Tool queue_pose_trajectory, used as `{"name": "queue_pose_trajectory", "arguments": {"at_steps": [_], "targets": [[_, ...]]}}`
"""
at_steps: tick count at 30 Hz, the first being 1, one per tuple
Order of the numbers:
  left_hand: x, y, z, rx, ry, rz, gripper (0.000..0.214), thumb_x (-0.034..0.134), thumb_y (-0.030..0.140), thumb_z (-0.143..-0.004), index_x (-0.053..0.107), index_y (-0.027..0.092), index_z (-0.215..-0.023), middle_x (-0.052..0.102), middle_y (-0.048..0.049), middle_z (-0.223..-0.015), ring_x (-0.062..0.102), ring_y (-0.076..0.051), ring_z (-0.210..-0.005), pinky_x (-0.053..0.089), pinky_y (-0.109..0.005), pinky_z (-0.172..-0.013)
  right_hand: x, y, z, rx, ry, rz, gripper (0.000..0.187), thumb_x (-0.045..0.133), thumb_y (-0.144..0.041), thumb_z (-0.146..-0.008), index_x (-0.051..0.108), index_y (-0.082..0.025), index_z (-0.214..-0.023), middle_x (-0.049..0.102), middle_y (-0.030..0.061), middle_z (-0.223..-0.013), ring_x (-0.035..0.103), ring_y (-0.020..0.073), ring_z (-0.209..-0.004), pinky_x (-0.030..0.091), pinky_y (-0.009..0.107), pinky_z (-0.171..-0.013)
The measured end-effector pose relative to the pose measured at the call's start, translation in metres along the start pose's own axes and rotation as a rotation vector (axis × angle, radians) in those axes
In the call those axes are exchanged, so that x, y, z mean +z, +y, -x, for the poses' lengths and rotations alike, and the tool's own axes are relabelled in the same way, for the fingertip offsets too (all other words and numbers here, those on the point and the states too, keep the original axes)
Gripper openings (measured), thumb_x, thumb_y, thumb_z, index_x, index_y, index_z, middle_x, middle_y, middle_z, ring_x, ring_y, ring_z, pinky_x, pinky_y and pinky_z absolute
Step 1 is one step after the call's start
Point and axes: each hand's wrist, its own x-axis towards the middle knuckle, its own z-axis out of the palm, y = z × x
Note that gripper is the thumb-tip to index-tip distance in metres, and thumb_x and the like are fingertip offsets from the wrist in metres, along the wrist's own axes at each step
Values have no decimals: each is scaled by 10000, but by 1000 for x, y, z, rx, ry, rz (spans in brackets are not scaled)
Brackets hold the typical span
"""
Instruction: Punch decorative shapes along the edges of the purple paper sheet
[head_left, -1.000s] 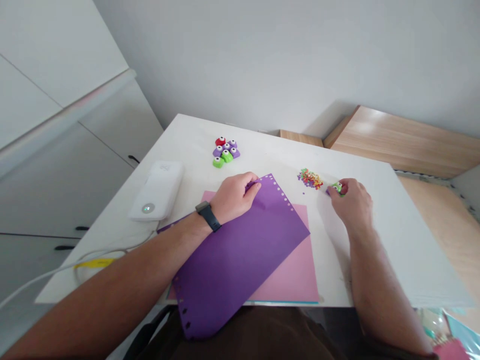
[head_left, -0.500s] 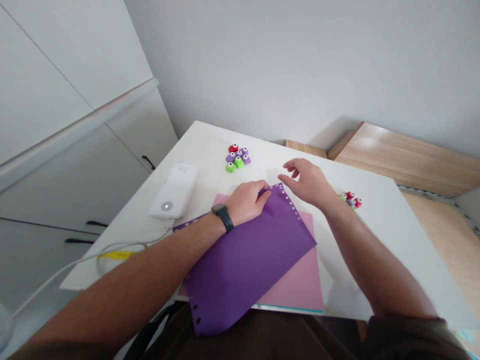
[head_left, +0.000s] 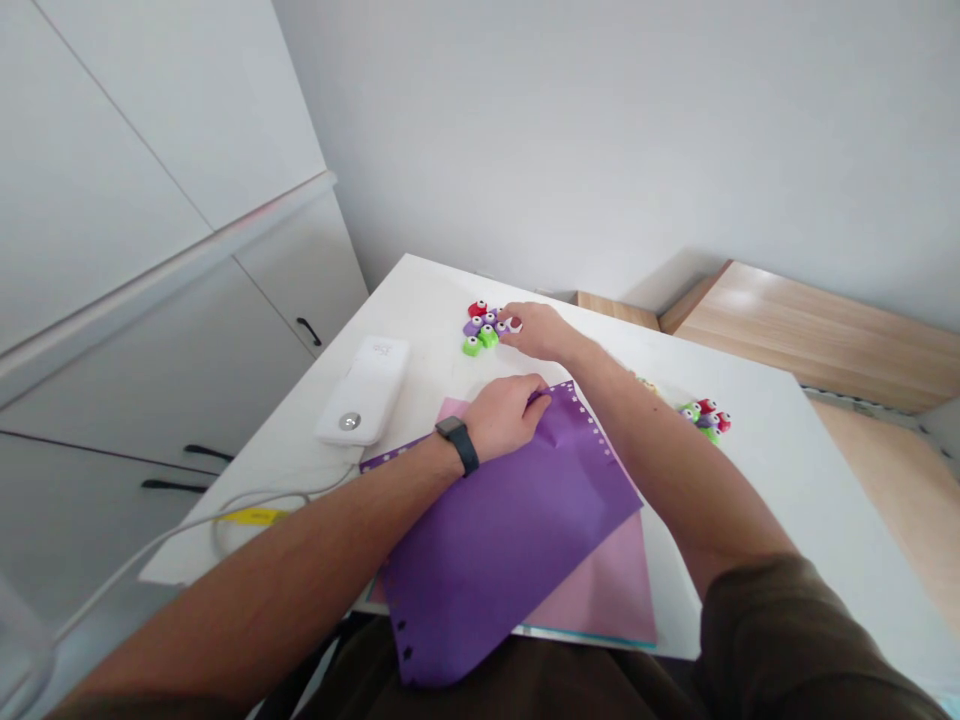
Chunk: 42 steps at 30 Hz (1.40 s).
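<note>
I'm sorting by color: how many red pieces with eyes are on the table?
3: one red piece left of the right hand; a second red piece and a third red piece farther right. The hand may hide others.

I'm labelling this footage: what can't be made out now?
All in the head view:
Purple paper sheet: pinched edge covered by the left hand.
Pink paper sheet: partly hidden under the purple sheet.
Red, purple and green eye-topped pieces: partly behind the right hand; its grip is unclear.
Small coloured bits: partly behind the right forearm.
Flat yellow strip: marks too small to read.
</note>
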Motion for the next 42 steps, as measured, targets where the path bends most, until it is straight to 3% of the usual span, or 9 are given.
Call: {"name": "queue_pose_trajectory", "arguments": {"at_steps": [8,14,17,21,23,27,30,35,42], "targets": [[0,0,0,-4,-5,-10,209,531,284,-1036,690,212,-922,779,-50,-927,699,-231,-839,457,-349,-737,7,1,2,34,-14,-12,333,776,-259,-851,746,-213,-1179,799,79,-1135,711,260,-1040,511,355,-936],[-1,1,1,-3,-8,4,208,531,296,-1045,705,209,-971,788,-54,-967,714,-243,-892,472,-353,-779,-5,19,18,81,67,-106,294,719,-324,-917,707,-195,-1181,789,73,-1063,695,218,-936,509,345,-858],[-2,1,1,-7,-8,12,208,536,302,-1046,708,208,-977,790,-53,-966,716,-242,-885,473,-351,-776,-18,30,40,152,192,-381,293,715,-379,-924,658,-209,-1156,755,33,-946,652,181,-814,488,315,-736],[-3,1,1,-13,6,23,182,562,296,-1035,711,204,-986,794,-55,-984,722,-239,-900,476,-349,-783,-39,39,92,174,302,-679,373,757,-374,-897,624,-215,-1208,677,-4,-875,588,150,-732,443,295,-644],[-3,1,1,-20,14,26,179,569,300,-1033,712,205,-983,793,-53,-975,722,-236,-896,473,-349,-778,-44,43,124,196,265,-793,409,774,-388,-896,640,-215,-1241,644,-17,-840,537,135,-673,410,301,-612],[-3,1,1,-31,21,43,190,564,305,-1034,720,210,-982,788,-43,-938,717,-228,-865,462,-348,-759,-39,54,181,250,235,-998,396,827,-379,-879,683,-240,-1221,585,-43,-779,481,122,-652,359,300,-595],[-2,0,1,-29,26,52,191,569,314,-1031,722,210,-984,782,-38,-920,713,-225,-851,458,-348,-756,-27,62,211,301,242,-1106,396,858,-343,-863,694,-253,-1212,617,-27,-860,496,122,-702,376,300,-630],[-1,-2,2,-40,43,66,192,578,328,-1029,719,206,-985,781,-38,-927,711,-213,-844,467,-339,-773,-10,65,238,332,204,-1195,386,849,-358,-889,704,-254,-1231,630,-3,-970,530,135,-794,431,304,-705],[-3,-1,2,-41,40,37,210,567,360,-1036,715,215,-998,773,-20,-918,698,-198,-827,462,-326,-762,1,70,244,343,153,-1145,407,802,-454,-929,705,-236,-1258,657,19,-992,566,147,-795,481,317,-727]]}}
